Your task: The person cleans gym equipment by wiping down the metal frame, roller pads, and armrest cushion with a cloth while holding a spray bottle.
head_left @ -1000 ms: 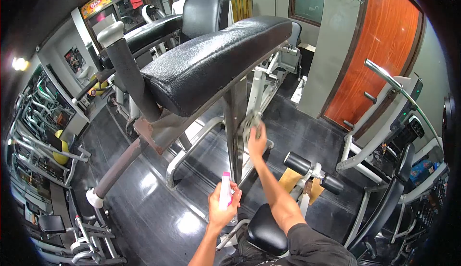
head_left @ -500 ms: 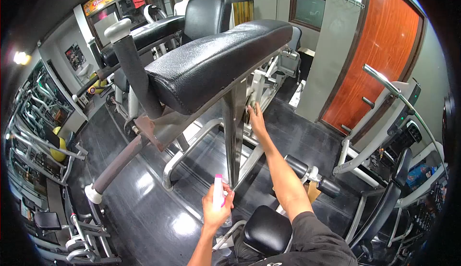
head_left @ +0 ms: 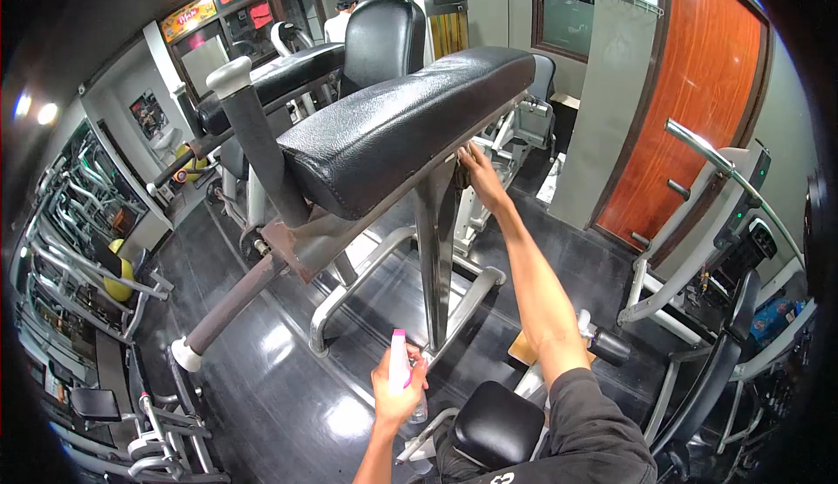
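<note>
In my left hand (head_left: 395, 394) is a spray bottle (head_left: 399, 362) with a white and pink head and a clear lower body, held upright with my fingers wrapped round it. My right hand (head_left: 482, 174) reaches up to the metal post (head_left: 434, 266) of a gym machine, just beneath its long black pad (head_left: 410, 122). Its fingers are bent against the upper post; something dark shows by the palm, too hidden to name. At the near end of the pad rises a dark handle (head_left: 253, 139) with a pale cap. A rusty bar (head_left: 231, 309) slants down to the left.
A black seat (head_left: 497, 423) is close in front of my body, with a roller pad (head_left: 609, 346) to its right. More machines stand along the left wall and at right beside a wooden door (head_left: 685, 91). Farther back, a person (head_left: 340, 20) is partly hidden by a backrest (head_left: 381, 43).
My right hand has moved up the post to just under the pad. My left hand still holds the spray bottle. The view has shifted slightly.
</note>
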A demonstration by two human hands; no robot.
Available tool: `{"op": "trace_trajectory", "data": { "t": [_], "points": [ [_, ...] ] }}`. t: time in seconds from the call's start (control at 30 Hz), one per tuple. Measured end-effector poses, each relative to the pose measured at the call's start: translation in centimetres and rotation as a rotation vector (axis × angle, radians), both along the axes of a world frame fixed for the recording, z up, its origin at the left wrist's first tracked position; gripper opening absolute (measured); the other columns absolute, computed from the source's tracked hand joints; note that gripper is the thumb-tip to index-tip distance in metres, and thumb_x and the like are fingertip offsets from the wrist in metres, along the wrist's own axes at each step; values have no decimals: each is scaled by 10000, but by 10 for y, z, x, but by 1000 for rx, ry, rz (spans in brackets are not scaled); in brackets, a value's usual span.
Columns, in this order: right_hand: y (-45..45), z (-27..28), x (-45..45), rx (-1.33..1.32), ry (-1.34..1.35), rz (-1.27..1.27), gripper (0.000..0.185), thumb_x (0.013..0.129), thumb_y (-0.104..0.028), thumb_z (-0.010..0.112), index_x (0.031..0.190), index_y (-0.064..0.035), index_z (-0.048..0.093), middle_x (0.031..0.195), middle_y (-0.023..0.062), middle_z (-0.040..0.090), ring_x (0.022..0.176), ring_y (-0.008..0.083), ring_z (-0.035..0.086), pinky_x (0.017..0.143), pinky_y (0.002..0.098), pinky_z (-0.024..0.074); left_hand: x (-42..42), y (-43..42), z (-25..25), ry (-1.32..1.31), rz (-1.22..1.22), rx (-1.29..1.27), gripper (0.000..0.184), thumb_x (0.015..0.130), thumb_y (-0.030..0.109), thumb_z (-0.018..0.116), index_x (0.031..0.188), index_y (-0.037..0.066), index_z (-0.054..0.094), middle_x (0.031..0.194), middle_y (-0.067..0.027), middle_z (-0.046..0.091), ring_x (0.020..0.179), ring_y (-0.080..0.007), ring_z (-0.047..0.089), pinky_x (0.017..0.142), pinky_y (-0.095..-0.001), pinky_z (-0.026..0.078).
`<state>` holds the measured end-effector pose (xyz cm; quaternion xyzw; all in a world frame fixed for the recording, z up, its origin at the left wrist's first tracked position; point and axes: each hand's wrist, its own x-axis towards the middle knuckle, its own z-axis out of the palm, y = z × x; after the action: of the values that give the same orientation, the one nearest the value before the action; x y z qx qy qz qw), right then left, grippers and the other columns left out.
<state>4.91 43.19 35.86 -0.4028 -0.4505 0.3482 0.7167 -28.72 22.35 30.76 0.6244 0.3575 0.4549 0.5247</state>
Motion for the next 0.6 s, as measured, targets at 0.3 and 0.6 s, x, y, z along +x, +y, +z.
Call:
{"op": "trace_trajectory", "data": {
  "t": [0.3,0.6],
  "points": [
    [-16,-138,-29,-149,-339,-412,595,1011,-328,497,1434,64,349,1414,280,461,1335,348,447,1084,371,346,7,-2,-2,0,-42,-18,183,868,41,680,1018,10,581,785,-42,646,564,-90,613,507,-249,493],
    [-30,-59,-49,73,-295,-739,399,964,-234,579,1248,46,569,973,167,664,890,206,614,811,324,480,3,-4,1,-80,-29,-34,184,870,26,673,1025,7,575,781,-39,640,556,-85,600,499,-248,492]
  ]
}}
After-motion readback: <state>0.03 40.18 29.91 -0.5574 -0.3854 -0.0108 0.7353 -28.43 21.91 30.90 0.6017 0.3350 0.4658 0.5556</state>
